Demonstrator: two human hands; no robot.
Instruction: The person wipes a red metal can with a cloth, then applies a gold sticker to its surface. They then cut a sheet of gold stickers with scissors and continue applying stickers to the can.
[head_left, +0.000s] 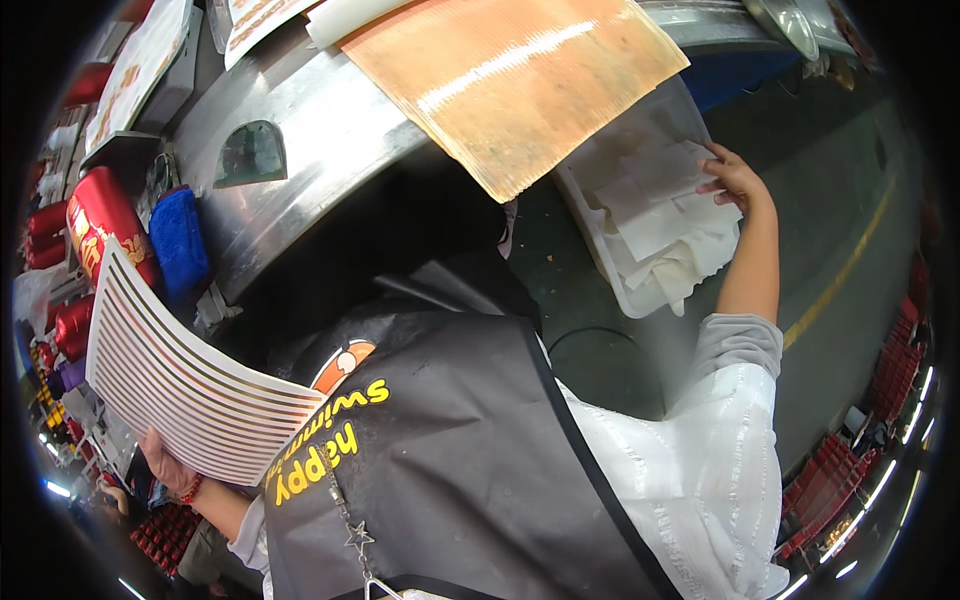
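Note:
My left hand (165, 462), with a red bead bracelet at the wrist, grips the lower edge of a white sheet with dark gold stripes (195, 385). The sheet bends slightly and is held out to my left, beside my black apron (430, 430). Out to the right, my right hand (735, 180) is over the edge of a white plastic bin (600, 235), its fingers apart and nothing visible in them. Crumpled and flat white paper pieces (660, 215) fill the bin just below those fingers. The fingertips are close to the paper; whether they touch it I cannot tell.
An orange ribbed mat (520, 90) overhangs the metal table's edge (340, 120). Printed sheets (140, 65) lie at the far left. A red patterned cylinder (110, 225) and a blue cloth (178, 240) are near the striped sheet. A yellow line (840, 265) crosses the floor at right.

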